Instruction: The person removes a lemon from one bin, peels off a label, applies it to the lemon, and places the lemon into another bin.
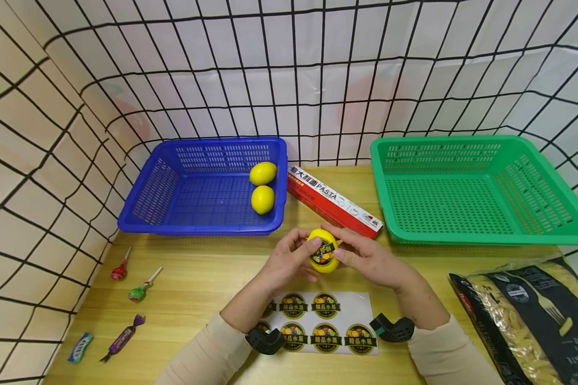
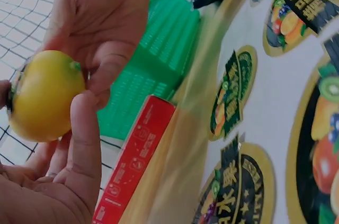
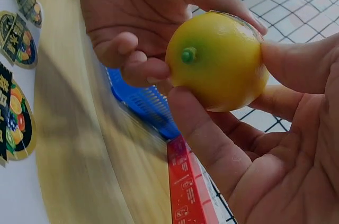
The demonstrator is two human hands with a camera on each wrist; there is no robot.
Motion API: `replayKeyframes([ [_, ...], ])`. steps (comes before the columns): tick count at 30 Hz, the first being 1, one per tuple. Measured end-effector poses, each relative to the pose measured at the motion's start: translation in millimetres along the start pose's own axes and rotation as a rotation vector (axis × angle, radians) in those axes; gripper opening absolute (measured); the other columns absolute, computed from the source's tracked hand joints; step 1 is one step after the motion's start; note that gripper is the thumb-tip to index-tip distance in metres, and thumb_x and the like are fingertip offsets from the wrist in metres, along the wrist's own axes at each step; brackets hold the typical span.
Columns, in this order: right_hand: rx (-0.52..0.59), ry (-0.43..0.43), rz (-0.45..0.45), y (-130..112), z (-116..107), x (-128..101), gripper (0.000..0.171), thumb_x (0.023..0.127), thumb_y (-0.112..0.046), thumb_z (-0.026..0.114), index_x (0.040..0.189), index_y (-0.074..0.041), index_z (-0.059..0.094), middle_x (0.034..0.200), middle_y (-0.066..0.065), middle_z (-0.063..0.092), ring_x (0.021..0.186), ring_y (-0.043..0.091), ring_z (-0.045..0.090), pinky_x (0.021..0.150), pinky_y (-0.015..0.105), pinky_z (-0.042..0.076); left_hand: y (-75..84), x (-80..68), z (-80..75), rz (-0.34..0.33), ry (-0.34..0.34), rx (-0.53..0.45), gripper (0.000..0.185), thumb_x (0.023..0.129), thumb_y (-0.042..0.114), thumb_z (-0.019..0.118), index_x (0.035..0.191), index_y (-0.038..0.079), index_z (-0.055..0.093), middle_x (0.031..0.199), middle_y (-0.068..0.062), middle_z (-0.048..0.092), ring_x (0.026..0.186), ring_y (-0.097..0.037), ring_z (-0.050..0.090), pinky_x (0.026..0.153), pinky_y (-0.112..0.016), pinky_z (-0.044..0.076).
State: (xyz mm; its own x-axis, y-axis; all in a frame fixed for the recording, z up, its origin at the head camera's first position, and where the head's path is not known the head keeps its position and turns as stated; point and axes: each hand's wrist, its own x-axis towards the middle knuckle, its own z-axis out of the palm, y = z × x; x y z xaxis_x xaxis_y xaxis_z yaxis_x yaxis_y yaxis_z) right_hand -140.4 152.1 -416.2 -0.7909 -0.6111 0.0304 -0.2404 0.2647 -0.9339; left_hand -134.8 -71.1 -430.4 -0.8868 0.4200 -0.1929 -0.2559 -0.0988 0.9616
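Between both hands, above the table, is a yellow lemon (image 1: 328, 266) with a round black-and-gold fruit sticker (image 1: 324, 251) on its upper face. My left hand (image 1: 285, 260) grips it from the left, thumb on the sticker's edge. From the other side my right hand (image 1: 370, 258) pinches it, thumb and fingers against the skin. The lemon's green stem end (image 3: 189, 54) shows in the right wrist view. Below the hands lies a white sheet of matching stickers (image 1: 354, 305); part of it is hidden by the left wrist.
A blue basket (image 1: 202, 230) at back left holds two lemons (image 1: 263, 186). A green basket (image 1: 472, 238) stands back right, with a red-and-white pasta box (image 1: 332, 200) between them. A pasta bag (image 1: 525, 315) lies at right; lollipops (image 1: 137, 293) and wrapped candies (image 1: 123, 339) at left. Black wire grid surrounds the table.
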Motion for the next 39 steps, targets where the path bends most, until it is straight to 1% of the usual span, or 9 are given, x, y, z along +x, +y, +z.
replayKeyframes([
  [2, 0.012, 0.000, -0.003, 0.3, 0.4, 0.0, 0.050, 0.106, -0.013, 0.051, 0.155, -0.004, 0.040, 0.139, 0.019, 0.055, 0.113, 0.027, 0.055, 0.093, 0.022, 0.051, -0.1, -0.1, -0.6, -0.004, 0.002, 0.026, 0.041, 0.103, 0.028, 0.057, 0.133, 0.001, 0.052, 0.103, -0.006, 0.056, 0.069, -0.016, 0.066, 0.061, -0.031, 0.061],
  [4, -0.008, 0.017, -0.006, 0.6, 0.5, 0.1, 0.048, 0.107, -0.012, 0.050, 0.153, -0.004, 0.044, 0.138, 0.018, 0.057, 0.114, 0.028, 0.056, 0.094, 0.023, 0.051, -0.1, -0.2, -0.3, 0.000, -0.003, 0.035, 0.041, 0.104, 0.026, 0.055, 0.135, -0.001, 0.052, 0.108, -0.009, 0.057, 0.070, -0.016, 0.067, 0.067, -0.038, 0.064],
  [8, -0.069, 0.096, -0.002, -0.6, 0.4, 1.3, 0.040, 0.106, -0.011, 0.052, 0.145, -0.003, 0.053, 0.136, 0.018, 0.061, 0.107, 0.023, 0.062, 0.090, 0.028, 0.056, -1.4, 0.8, 1.7, 0.012, 0.003, 0.016, 0.043, 0.103, 0.024, 0.051, 0.137, -0.003, 0.047, 0.120, -0.016, 0.055, 0.076, -0.016, 0.070, 0.080, -0.050, 0.063],
  [14, -0.049, 0.259, 0.079, -5.7, 0.6, 1.2, 0.030, 0.105, -0.014, 0.055, 0.134, -0.006, 0.061, 0.131, 0.020, 0.063, 0.096, 0.021, 0.065, 0.083, 0.035, 0.062, -3.2, 2.8, 4.3, -0.002, 0.042, -0.034, 0.041, 0.104, 0.025, 0.051, 0.138, 0.003, 0.048, 0.121, -0.014, 0.058, 0.082, -0.015, 0.070, 0.080, -0.037, 0.064],
  [21, -0.092, 0.410, 0.137, -7.6, 2.7, -12.5, 0.028, 0.104, -0.014, 0.057, 0.131, -0.006, 0.063, 0.108, 0.016, 0.066, 0.087, 0.020, 0.065, 0.077, 0.030, 0.061, -4.6, 3.5, 5.7, 0.015, 0.050, -0.038, 0.040, 0.105, 0.025, 0.056, 0.134, -0.001, 0.049, 0.111, -0.009, 0.063, 0.084, -0.012, 0.067, 0.083, -0.032, 0.061],
  [25, -0.133, 0.476, 0.179, -9.9, 2.6, -24.6, 0.029, 0.106, -0.020, 0.056, 0.131, -0.006, 0.064, 0.104, 0.016, 0.067, 0.088, 0.018, 0.066, 0.078, 0.025, 0.060, -3.5, 3.1, 5.8, 0.008, 0.039, -0.086, 0.041, 0.104, 0.023, 0.057, 0.137, 0.000, 0.046, 0.115, -0.012, 0.062, 0.085, -0.012, 0.068, 0.083, -0.029, 0.062],
  [29, -0.204, 0.565, 0.238, -13.8, 0.5, -38.5, 0.031, 0.106, -0.027, 0.057, 0.131, -0.010, 0.064, 0.102, 0.013, 0.068, 0.086, 0.012, 0.063, 0.073, 0.017, 0.053, -3.4, 2.2, 4.8, 0.006, 0.012, -0.117, 0.046, 0.103, 0.020, 0.059, 0.142, 0.002, 0.045, 0.122, -0.014, 0.058, 0.095, -0.015, 0.068, 0.087, -0.031, 0.062],
  [34, -0.231, 0.695, 0.255, -12.6, -4.8, -55.2, 0.028, 0.105, -0.025, 0.058, 0.128, -0.010, 0.065, 0.088, 0.002, 0.067, 0.075, 0.009, 0.062, 0.066, 0.018, 0.048, -3.7, 0.8, 3.9, 0.017, -0.014, -0.148, 0.048, 0.099, 0.015, 0.062, 0.141, 0.000, 0.044, 0.127, -0.016, 0.054, 0.108, -0.017, 0.065, 0.093, -0.035, 0.060],
  [39, -0.112, 0.794, 0.280, -6.4, -14.4, -72.7, 0.031, 0.105, -0.021, 0.057, 0.134, -0.010, 0.060, 0.084, -0.019, 0.066, 0.073, 0.002, 0.067, 0.070, 0.016, 0.056, -3.4, 0.4, 3.9, 0.017, -0.027, -0.186, 0.053, 0.097, 0.013, 0.062, 0.144, 0.000, 0.041, 0.130, -0.016, 0.053, 0.108, -0.017, 0.065, 0.092, -0.032, 0.060],
])
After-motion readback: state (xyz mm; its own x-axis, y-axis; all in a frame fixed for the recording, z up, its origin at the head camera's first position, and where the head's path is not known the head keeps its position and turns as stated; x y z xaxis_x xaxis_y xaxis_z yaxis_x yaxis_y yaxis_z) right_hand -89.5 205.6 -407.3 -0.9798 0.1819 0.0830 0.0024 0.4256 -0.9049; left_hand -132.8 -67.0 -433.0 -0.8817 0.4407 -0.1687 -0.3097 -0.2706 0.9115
